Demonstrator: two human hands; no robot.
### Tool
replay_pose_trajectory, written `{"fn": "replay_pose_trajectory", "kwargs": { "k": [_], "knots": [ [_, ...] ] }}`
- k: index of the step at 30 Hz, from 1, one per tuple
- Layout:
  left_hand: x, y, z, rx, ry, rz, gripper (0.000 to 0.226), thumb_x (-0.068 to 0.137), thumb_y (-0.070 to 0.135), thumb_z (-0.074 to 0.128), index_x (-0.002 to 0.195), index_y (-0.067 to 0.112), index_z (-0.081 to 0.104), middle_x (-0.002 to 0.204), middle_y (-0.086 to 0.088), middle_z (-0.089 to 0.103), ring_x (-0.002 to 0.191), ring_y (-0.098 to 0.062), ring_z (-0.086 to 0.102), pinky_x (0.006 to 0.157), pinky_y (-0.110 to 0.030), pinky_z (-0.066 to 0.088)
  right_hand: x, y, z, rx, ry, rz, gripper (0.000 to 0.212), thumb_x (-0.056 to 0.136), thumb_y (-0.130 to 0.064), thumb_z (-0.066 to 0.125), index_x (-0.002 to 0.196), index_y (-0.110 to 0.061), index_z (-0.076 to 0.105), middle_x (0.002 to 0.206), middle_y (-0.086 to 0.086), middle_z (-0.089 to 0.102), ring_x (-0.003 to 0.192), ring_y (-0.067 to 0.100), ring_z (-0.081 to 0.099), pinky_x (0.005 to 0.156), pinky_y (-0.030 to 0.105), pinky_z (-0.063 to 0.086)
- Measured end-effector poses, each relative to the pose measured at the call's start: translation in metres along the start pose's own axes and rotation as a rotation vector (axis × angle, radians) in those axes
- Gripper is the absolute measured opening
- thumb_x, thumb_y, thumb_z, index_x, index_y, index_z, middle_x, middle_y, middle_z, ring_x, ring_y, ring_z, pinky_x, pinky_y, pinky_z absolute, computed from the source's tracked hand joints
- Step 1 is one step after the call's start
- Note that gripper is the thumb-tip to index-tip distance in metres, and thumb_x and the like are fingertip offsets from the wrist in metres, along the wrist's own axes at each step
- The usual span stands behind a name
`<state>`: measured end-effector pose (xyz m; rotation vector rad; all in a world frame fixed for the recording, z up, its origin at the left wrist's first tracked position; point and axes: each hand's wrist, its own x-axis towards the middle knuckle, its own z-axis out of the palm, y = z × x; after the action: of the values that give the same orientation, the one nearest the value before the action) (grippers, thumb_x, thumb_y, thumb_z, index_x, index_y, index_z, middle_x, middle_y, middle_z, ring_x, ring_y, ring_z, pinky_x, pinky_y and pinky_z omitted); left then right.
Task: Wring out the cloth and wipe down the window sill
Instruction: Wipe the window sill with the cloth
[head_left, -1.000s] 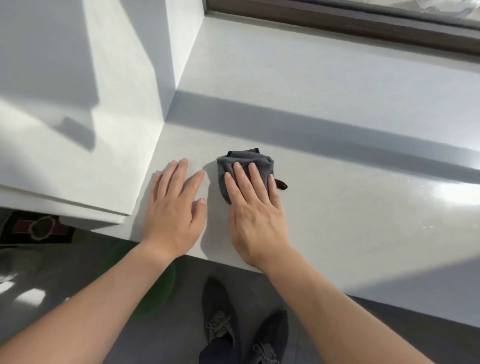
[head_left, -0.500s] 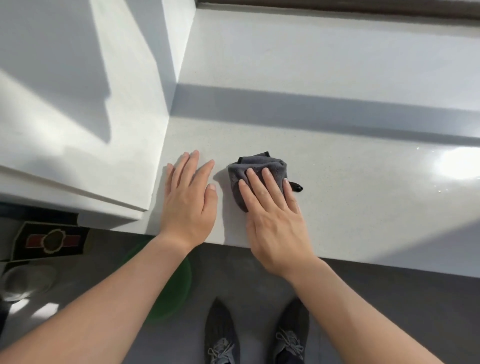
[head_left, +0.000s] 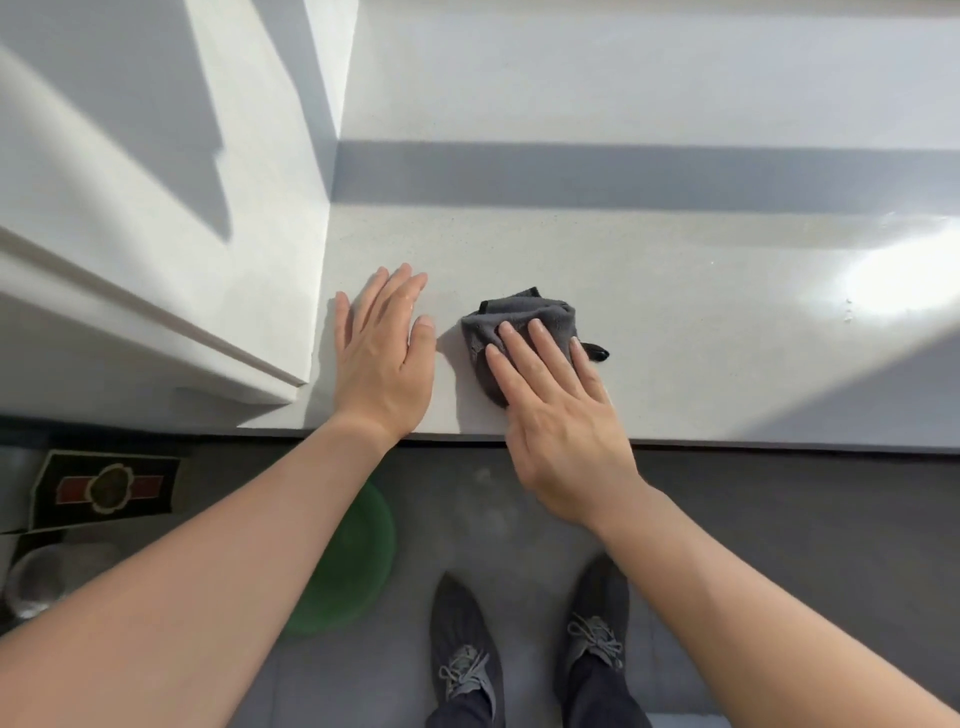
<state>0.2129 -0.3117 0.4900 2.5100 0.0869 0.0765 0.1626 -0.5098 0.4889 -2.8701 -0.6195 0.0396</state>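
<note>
A folded dark grey cloth (head_left: 524, 319) with a small black loop lies on the pale grey window sill (head_left: 675, 291), near the sill's front edge. My right hand (head_left: 556, 410) presses flat on the cloth with straight fingers, covering its near half. My left hand (head_left: 382, 358) rests flat on the bare sill just left of the cloth, fingers straight and together, not touching the cloth.
A white wall corner (head_left: 223, 249) juts out at the left end of the sill. Below the sill, a green basin (head_left: 348, 561) stands on the grey floor, partly hidden by my left arm. My two dark shoes (head_left: 467, 634) are beneath. A patterned box (head_left: 104, 488) sits lower left.
The right hand and cloth have slid a little to the right and toward the front edge, widening the gap to the left hand. My view has tilted down, so the window frame has left the picture.
</note>
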Motion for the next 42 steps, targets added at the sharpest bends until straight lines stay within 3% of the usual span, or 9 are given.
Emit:
{"fn": "replay_pose_trajectory", "kwargs": {
  "k": [4, 7, 10, 13, 19, 26, 33, 39, 42],
  "knots": [
    [-0.003, 0.001, -0.002, 0.063, -0.051, 0.006, 0.057, 0.097, 0.038, 0.022, 0.148, 0.022, 0.041, 0.162, 0.006, 0.027, 0.151, -0.006, 0.007, 0.122, -0.038, -0.012, -0.03, 0.053, -0.016, 0.029, 0.059, 0.351, 0.061, 0.096, -0.023, 0.033, 0.157, -0.016, 0.03, 0.167, 0.001, 0.019, 0.155, 0.023, 0.008, 0.125, 0.049, 0.009],
    [0.004, 0.01, -0.001, 0.087, -0.052, -0.064, 0.055, 0.097, 0.04, 0.024, 0.145, 0.022, 0.043, 0.16, 0.002, 0.029, 0.151, -0.012, 0.011, 0.123, -0.045, -0.009, -0.03, 0.035, -0.013, 0.046, 0.125, 0.507, 0.062, 0.095, -0.024, 0.035, 0.157, -0.015, 0.03, 0.166, 0.004, 0.02, 0.155, 0.029, 0.01, 0.124, 0.052, 0.007],
    [0.01, 0.028, 0.002, 0.107, -0.034, -0.03, 0.051, 0.097, 0.039, 0.028, 0.143, 0.021, 0.044, 0.158, -0.004, 0.031, 0.149, -0.018, 0.016, 0.123, -0.048, -0.005, -0.032, 0.02, -0.006, 0.031, 0.096, 0.311, 0.062, 0.095, -0.025, 0.038, 0.155, -0.014, 0.033, 0.165, 0.005, 0.024, 0.154, 0.03, 0.014, 0.123, 0.055, 0.014],
    [0.017, 0.046, 0.009, 0.118, -0.083, 0.069, 0.048, 0.1, 0.036, 0.032, 0.144, 0.019, 0.043, 0.16, -0.006, 0.027, 0.15, -0.021, 0.014, 0.124, -0.046, -0.003, -0.035, 0.059, -0.013, 0.03, 0.043, 0.149, 0.059, 0.096, -0.025, 0.038, 0.155, -0.017, 0.035, 0.165, 0.0, 0.024, 0.154, 0.024, 0.014, 0.124, 0.05, 0.015],
    [0.036, 0.072, 0.024, 0.077, -0.12, 0.08, 0.047, 0.102, 0.031, 0.036, 0.148, 0.017, 0.038, 0.164, -0.007, 0.019, 0.152, -0.018, 0.005, 0.124, -0.04, -0.006, 0.012, 0.136, -0.04, 0.072, 0.004, 0.55, 0.066, 0.095, -0.032, 0.028, 0.16, -0.027, 0.016, 0.169, -0.006, 0.004, 0.155, 0.018, -0.007, 0.125, 0.045, -0.003],
    [0.107, 0.102, 0.059, 0.094, -0.035, 0.062, 0.048, 0.102, 0.03, 0.039, 0.147, 0.014, 0.038, 0.162, -0.013, 0.022, 0.151, -0.024, 0.01, 0.124, -0.04, 0.001, 0.124, 0.159, -0.032, 0.079, -0.017, 0.206, 0.059, 0.104, -0.042, 0.03, 0.159, -0.028, 0.016, 0.168, -0.009, 0.005, 0.155, 0.017, -0.007, 0.125, 0.043, -0.005],
    [0.171, 0.127, 0.095, 0.186, -0.069, 0.002, 0.06, 0.099, 0.04, 0.033, 0.155, 0.02, 0.027, 0.168, -0.006, 0.005, 0.153, -0.016, -0.007, 0.12, -0.031, -0.014, 0.252, 0.252, -0.054, 0.075, -0.03, 0.225, 0.058, 0.104, -0.039, 0.031, 0.159, -0.031, 0.016, 0.168, -0.01, 0.004, 0.155, 0.017, -0.004, 0.125, 0.041, -0.005],
    [0.17, 0.133, 0.11, 0.31, -0.018, 0.008, 0.07, 0.092, 0.052, 0.023, 0.155, 0.022, 0.027, 0.167, -0.007, 0.008, 0.154, -0.018, -0.005, 0.124, -0.039, -0.005, 0.339, 0.28, -0.057, 0.049, -0.011, 0.372, 0.058, 0.103, -0.037, 0.024, 0.159, -0.027, 0.014, 0.169, -0.006, 0.003, 0.155, 0.024, -0.007, 0.124, 0.05, -0.005],
    [0.171, 0.126, 0.111, 0.348, -0.021, 0.009, 0.07, 0.093, 0.055, 0.022, 0.157, 0.025, 0.022, 0.167, -0.008, 0.005, 0.154, -0.02, -0.007, 0.125, -0.041, 0.0, 0.371, 0.254, -0.048, 0.061, -0.019, 0.211, 0.057, 0.103, -0.035, 0.022, 0.159, -0.027, 0.015, 0.169, -0.004, 0.003, 0.155, 0.026, -0.006, 0.123, 0.052, -0.006]
  ]
}}
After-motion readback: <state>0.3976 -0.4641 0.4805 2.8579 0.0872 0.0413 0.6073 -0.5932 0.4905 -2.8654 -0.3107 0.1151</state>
